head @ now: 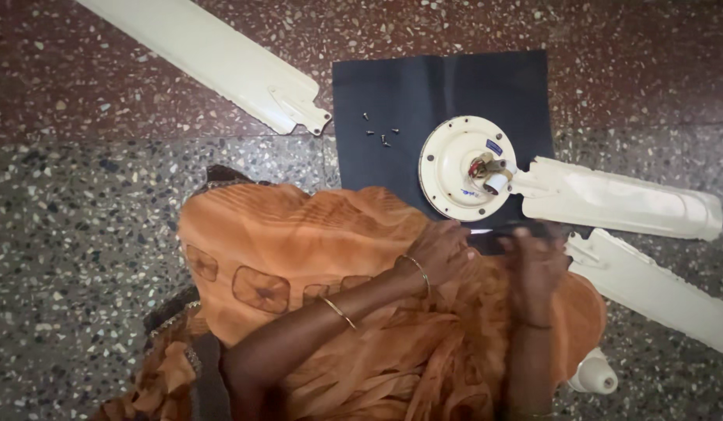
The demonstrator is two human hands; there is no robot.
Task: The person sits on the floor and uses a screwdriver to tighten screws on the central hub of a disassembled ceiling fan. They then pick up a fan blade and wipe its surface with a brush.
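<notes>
Cream fan motor (467, 168) lies on a dark mat (393, 86) beside loose screws (381, 134), while left hand (439, 251) and right hand (537, 265) hover near it, fingers loosely curled, holding nothing visible.

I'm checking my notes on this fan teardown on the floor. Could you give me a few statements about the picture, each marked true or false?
1. The round cream fan motor housing lies on a dark square mat. True.
2. Three long cream fan blades are in view. True.
3. All the blades are joined to the motor. False: only the one on the right reaches it; the others lie apart.
4. The small dark screws lie on the bare speckled stone floor. False: they lie on the mat.
5. The left hand and right hand are above the orange draped cloth. True.
</notes>
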